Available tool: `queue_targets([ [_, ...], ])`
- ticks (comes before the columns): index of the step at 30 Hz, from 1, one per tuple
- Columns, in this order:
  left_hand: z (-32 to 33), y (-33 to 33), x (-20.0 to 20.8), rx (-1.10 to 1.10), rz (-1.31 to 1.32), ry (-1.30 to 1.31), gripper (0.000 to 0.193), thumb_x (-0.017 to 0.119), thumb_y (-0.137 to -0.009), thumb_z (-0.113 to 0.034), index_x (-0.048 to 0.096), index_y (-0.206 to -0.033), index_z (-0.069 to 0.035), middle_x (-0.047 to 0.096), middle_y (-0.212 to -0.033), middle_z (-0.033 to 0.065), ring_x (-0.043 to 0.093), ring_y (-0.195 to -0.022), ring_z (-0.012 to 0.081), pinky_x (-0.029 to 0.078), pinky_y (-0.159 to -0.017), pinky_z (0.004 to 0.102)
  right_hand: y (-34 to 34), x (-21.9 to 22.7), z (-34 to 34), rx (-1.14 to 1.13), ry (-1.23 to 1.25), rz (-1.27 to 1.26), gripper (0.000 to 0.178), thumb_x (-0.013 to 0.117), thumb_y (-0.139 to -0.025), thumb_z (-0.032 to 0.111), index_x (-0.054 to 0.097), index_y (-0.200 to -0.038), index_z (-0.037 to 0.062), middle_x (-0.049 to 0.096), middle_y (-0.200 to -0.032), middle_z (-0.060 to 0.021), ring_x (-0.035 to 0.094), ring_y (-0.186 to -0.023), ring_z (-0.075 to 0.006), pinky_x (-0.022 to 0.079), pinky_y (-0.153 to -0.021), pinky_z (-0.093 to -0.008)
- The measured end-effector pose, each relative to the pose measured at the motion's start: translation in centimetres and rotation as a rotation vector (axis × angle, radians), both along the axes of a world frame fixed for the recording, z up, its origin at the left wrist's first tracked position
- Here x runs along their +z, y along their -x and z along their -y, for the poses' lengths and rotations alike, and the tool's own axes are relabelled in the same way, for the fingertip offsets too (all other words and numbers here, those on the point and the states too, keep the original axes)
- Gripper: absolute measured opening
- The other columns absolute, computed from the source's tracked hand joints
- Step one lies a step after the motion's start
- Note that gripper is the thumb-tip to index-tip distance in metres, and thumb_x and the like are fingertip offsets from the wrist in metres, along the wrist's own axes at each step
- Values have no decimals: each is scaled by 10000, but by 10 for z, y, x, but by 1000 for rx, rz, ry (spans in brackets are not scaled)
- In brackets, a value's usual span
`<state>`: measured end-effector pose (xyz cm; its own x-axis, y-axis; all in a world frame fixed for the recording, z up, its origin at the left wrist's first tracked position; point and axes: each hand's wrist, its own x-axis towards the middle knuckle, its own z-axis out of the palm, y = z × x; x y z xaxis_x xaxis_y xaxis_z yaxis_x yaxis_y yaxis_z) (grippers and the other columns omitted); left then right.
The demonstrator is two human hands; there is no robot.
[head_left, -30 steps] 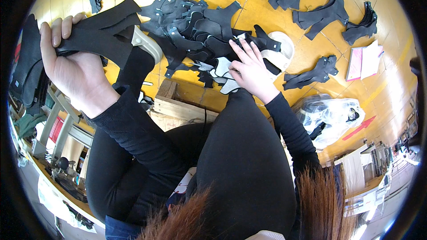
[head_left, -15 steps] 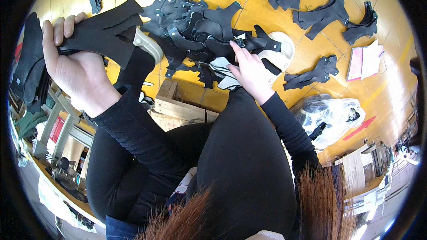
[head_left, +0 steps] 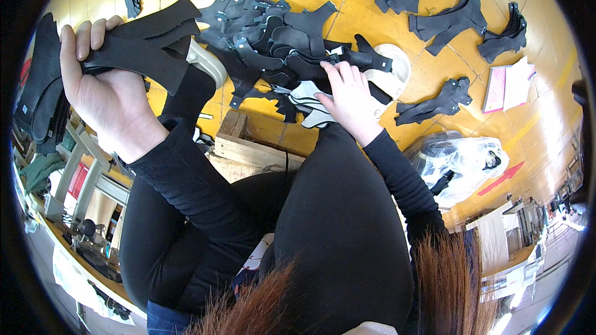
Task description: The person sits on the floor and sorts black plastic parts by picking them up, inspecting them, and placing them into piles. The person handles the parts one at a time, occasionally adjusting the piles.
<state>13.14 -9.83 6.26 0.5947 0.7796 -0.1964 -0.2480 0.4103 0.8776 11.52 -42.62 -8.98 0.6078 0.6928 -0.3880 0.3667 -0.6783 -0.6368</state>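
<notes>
Left hand [head_left: 115, 102] raised at left, fingers curled over stack of black cut pieces [head_left: 146, 53], clamping it to palm. Stack's long axis slants gently up rightward; forked ends point right, beside pale left shoe [head_left: 208, 65]. More black pieces [head_left: 45, 93] hang beyond hand (link with stack hidden by fingers). Right hand [head_left: 351, 99] at near edge of black pile [head_left: 257, 56]; whether pinching, cannot tell. Pale-faced pieces [head_left: 307, 96] by thumb, partly covered.
</notes>
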Motion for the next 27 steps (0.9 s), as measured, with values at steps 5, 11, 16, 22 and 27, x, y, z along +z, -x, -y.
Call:
queue_targets([
  [5, -3, 1, -1, -24, 21, 19, 67, 578, -981, -58, 528, -1025, -52, 459, -715, 0, 454, -715, 138, 419, -889, 383, -1, 1, 7, 60, -99, 2, 244, 791, -733, 187, 633, -908, 122, 493, -963, -59, 519, -980, -261, 431, -872, -404],
  [11, 0, -2, 1, 17, -21, 23, 82, 563, -971, -40, 497, -933, -72, 421, -721, -14, 430, -727, 137, 395, -898, 377, 6, -8, 10, 9, -143, 15, 221, 785, -753, 201, 613, -866, 119, 536, -1352, -97, 464, -1310, -316, 360, -1089, -449],
  [16, -1, 0, -1, -17, 13, 21, 92, 586, -978, -57, 545, -1059, -43, 476, -725, 6, 462, -710, 138, 424, -887, 375, 4, -8, 10, 45, -148, 6, 203, 769, -772, 193, 611, -874, 119, 556, -1335, -88, 461, -1328, -296, 329, -1134, -464],
  [22, 0, 0, -1, -10, 13, 27, 76, 587, -976, -52, 553, -1043, -46, 479, -727, 8, 464, -711, 138, 423, -889, 377, 0, -7, 9, 150, -166, -28, 192, 733, -788, 145, 631, -949, 128, 637, -1099, -45, 570, -1174, -235, 352, -1115, -452],
  [27, 0, -1, -2, -21, 26, 44, 69, 589, -973, -48, 557, -1034, -47, 478, -726, 7, 456, -709, 139, 421, -885, 376, 5, -7, 8, 60, -154, -155, 319, 705, -789, 96, 640, -1098, 141, 639, -1025, -33, 631, -1042, -209, 385, -1082, -438],
])
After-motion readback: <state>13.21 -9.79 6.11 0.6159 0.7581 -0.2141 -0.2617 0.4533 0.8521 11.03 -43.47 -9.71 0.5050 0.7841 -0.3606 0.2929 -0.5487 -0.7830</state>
